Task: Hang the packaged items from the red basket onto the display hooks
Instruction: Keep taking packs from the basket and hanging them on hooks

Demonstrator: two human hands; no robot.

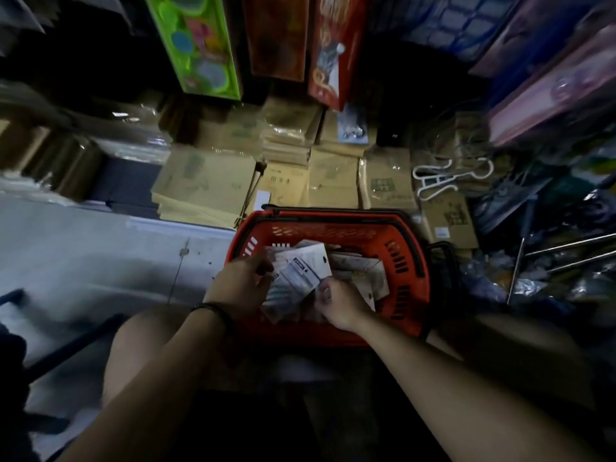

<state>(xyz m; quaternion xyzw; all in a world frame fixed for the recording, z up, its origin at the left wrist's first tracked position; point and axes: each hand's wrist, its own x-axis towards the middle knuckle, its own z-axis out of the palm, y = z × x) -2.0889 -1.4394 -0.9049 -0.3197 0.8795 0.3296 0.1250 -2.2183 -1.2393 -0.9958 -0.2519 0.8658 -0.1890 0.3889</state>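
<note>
1. Step in hand: picking stock out of the red basket (333, 222), which sits on the floor, near centre.
2. Left hand (245, 281): fingers curled round a fan of white packets (301, 273) inside the basket.
3. Right hand (333, 303): pinches the fan's near edge.
4. Next move, by judgement: separate one packet and lift it by its hang hole.
5. Count: one basket, two hands, several packets (exact number unclear); display hooks not clearly visible.
</note>
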